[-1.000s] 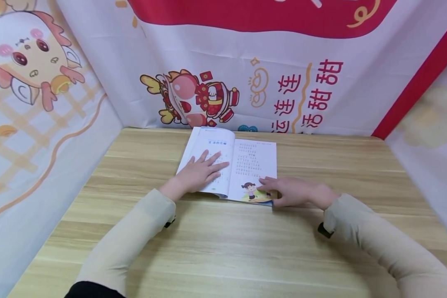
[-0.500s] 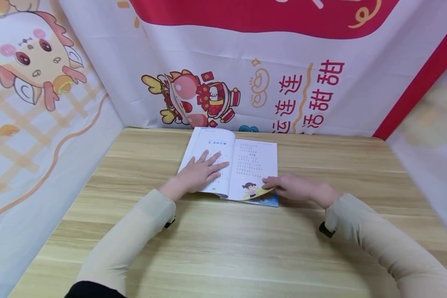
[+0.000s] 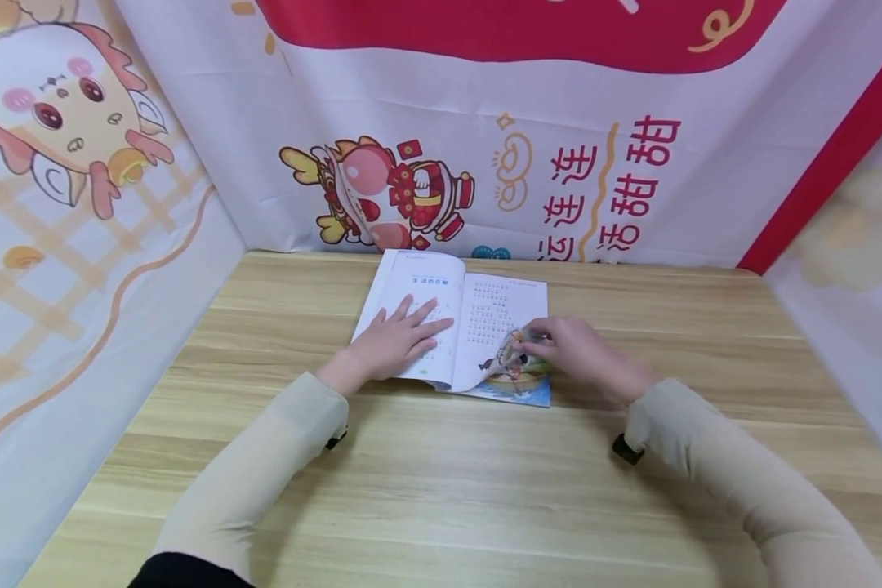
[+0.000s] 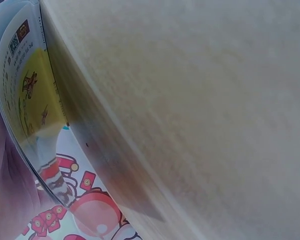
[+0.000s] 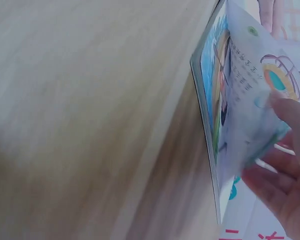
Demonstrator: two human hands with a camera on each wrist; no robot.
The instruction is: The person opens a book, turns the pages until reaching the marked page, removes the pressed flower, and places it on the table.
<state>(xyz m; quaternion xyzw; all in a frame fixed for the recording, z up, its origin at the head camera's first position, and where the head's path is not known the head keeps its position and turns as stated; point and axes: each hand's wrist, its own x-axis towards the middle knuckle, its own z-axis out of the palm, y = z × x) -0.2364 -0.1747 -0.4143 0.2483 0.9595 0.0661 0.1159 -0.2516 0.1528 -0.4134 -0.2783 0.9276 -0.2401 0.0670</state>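
An open book (image 3: 420, 269) with printed text lies on the wooden table near its back edge. My left hand (image 3: 393, 341) rests flat on the left page, fingers spread. At the lower right corner, my right hand (image 3: 569, 349) pinches a page (image 5: 257, 85) between thumb and fingers. That page is lifted and curls toward the left, baring a coloured picture with blue (image 3: 525, 394) on the page beneath. In the left wrist view the book's underside (image 4: 32, 90) shows a yellow panel and a small square code, with part of my left hand at the left edge.
The wooden table (image 3: 441, 490) spreads in front of the book. Behind it hangs a white and red cloth (image 3: 426, 90) with cartoon figures and large characters. Patterned cloth panels (image 3: 81, 269) close off both sides.
My right hand has lifted the right page's lower corner and moved it up and slightly left, baring more of the picture beneath. The left hand stays in place on the left page.
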